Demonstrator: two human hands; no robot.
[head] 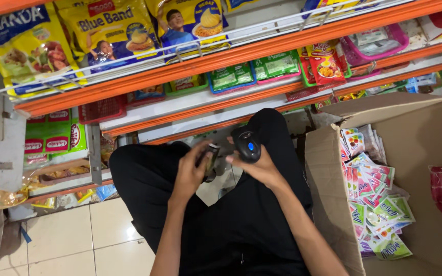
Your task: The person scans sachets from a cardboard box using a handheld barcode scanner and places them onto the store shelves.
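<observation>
scanning a small pack with a handheld scanner, by the look of it. best done with the pack's (211,156) printed face turned square to the scanner's (246,144) window, held steady and close, no fingers over the code, no glare off the wrapper.

right hand (258,163) closed around the black scanner, thumb up near its blue button, nose tipped toward the left. left hand (191,171) closed on the small dark pack, fingers curled round its edge, pack upright and just beside the scanner, nearly touching. both held above the gap between the knees, in front of the lowest shelf (216,105). forearms rising from the bottom of the view, elbows tucked, wrists bent inward so the two things meet in the middle. squatting or sitting low in black trousers on the pale tiled floor (88,230).

open cardboard box (328,189) at the right, with a loose heap of colourful sachets (374,199) against its near wall. orange-edged shelves above, stocked with yellow bags and green packets.
</observation>
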